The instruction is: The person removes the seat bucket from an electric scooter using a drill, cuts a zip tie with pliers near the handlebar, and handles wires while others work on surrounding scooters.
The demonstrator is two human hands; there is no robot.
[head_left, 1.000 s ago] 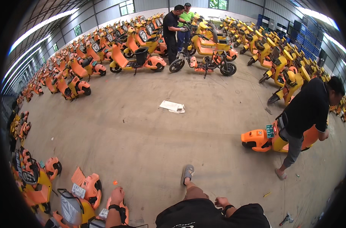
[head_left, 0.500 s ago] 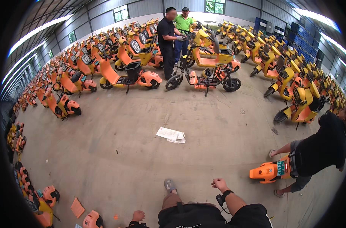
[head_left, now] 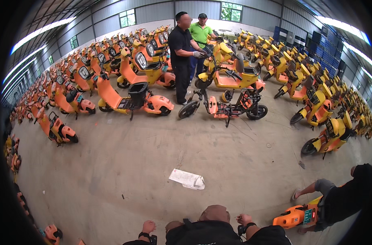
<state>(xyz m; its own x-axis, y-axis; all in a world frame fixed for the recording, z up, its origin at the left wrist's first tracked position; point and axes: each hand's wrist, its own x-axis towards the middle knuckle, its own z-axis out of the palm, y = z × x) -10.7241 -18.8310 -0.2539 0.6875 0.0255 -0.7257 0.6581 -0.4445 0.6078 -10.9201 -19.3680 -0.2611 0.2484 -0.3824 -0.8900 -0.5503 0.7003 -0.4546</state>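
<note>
At the lower edge my left hand hangs beside my body, its fingers loosely curled and nothing seen in them. My right hand hangs on the other side, also curled, with a dark strap and small device at the wrist. Neither hand touches anything. On the floor ahead lies a flat white sheet, the nearest thing before me. Farther off stands a stripped scooter frame with bare black tubes and some orange panels. Behind it is a yellow-and-orange scooter.
A person in black with gloves and another in green stand by the scooters. At the right, someone in dark clothes straddles an orange scooter. Rows of scooters line both sides; blue crates are stacked far right.
The view has tilted up and drawn nearer the scooters; the white sheet sits lower. My right hand has swung back toward my side. The person in green has turned toward the yellow-and-orange scooter.
</note>
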